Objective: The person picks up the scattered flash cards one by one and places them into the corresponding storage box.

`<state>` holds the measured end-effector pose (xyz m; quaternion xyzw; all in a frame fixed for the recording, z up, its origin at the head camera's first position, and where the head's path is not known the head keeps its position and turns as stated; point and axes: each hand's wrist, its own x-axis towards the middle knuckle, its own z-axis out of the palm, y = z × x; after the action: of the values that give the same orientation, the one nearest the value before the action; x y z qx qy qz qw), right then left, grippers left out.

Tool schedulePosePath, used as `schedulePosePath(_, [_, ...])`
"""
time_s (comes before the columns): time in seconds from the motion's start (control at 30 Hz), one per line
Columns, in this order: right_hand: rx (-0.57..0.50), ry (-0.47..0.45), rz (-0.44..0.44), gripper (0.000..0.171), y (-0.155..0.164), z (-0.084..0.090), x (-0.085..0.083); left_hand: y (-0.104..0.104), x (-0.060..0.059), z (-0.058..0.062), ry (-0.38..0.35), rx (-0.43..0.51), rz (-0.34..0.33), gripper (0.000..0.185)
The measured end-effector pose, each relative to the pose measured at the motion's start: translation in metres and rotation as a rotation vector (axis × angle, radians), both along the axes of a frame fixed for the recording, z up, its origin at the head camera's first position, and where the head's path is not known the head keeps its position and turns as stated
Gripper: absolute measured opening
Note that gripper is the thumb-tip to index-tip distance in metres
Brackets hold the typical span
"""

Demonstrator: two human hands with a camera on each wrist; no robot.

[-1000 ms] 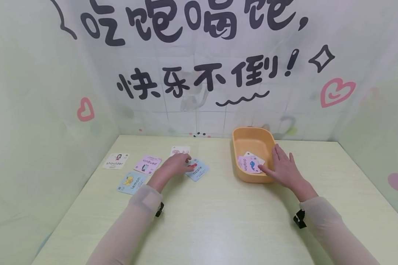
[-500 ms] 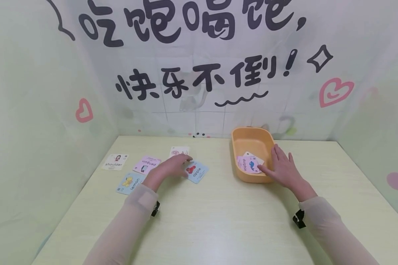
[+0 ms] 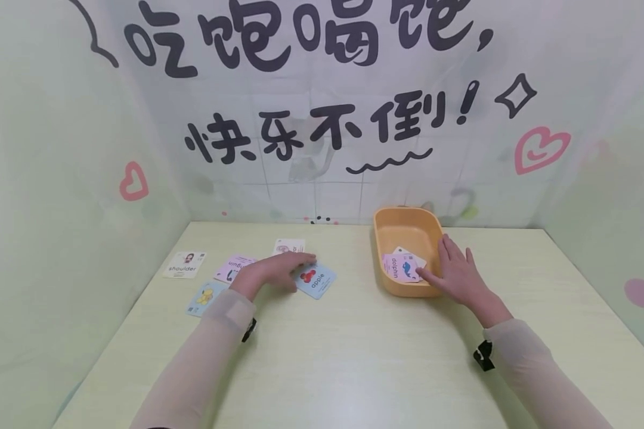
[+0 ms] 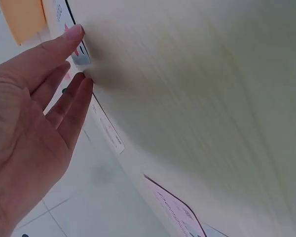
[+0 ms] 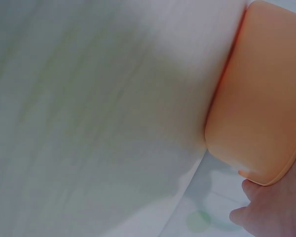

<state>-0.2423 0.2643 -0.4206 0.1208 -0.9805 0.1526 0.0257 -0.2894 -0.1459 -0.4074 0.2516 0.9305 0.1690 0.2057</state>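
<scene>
Two hands are out, and I see the left hand nearer the apple card: its straight fingers lie flat, tips at the card's near-left edge, so the card sits just to the hand's right. My right hand rests spread on the orange tray rim, thumb tip touching the dolphin card inside.

A makeshift tabletop booth — a pale wooden table walled in by a printed backdrop with cartoon Chinese lettering and hearts, tiles showing through behind — likely a staged recording corner.
</scene>
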Motion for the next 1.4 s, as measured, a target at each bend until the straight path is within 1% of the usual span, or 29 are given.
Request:
schedulePosePath(0.1, [0.005,0.003,-0.001,0.099,0.000,0.000,0.000,0.002,0.000,0.002,0.012,-0.020,-0.011,0.078])
schedulePosePath(0.23, [0.001,-0.005,-0.002,0.100,0.000,0.001,0.001,0.004,-0.002,0.002,0.027,-0.037,-0.003,0.075])
schedulePosePath(0.33, [0.000,-0.007,-0.003,0.100,0.000,0.001,0.001,0.005,-0.003,0.002,0.028,-0.038,0.005,0.074])
schedulePosePath(0.6, [-0.002,-0.001,-0.001,0.099,0.000,-0.002,0.001,0.009,-0.003,0.002,0.020,-0.063,-0.012,0.075])
schedulePosePath(0.8, [0.002,-0.001,-0.002,0.099,-0.001,-0.001,0.001,0.012,-0.001,0.000,0.017,-0.062,0.023,0.074])
schedulePosePath(0.93, [0.000,-0.007,-0.002,0.099,-0.001,0.001,0.001,0.013,-0.001,-0.003,0.022,-0.063,0.045,0.071])
schedulePosePath(1.03, [0.000,-0.012,-0.002,0.099,-0.001,0.001,0.001,0.013,-0.002,-0.006,0.032,-0.051,0.039,0.071])
schedulePosePath(1.2, [-0.008,-0.019,-0.002,0.099,-0.001,0.001,0.001,0.015,-0.004,-0.008,0.040,0.002,0.027,0.075])
schedulePosePath(1.3, [-0.009,-0.018,-0.002,0.099,-0.001,0.001,0.001,0.016,-0.005,-0.008,0.060,0.022,0.016,0.077])
schedulePosePath(1.4, [-0.005,-0.017,-0.002,0.099,-0.001,0.002,0.001,0.018,-0.006,-0.007,0.097,0.028,0.001,0.077])
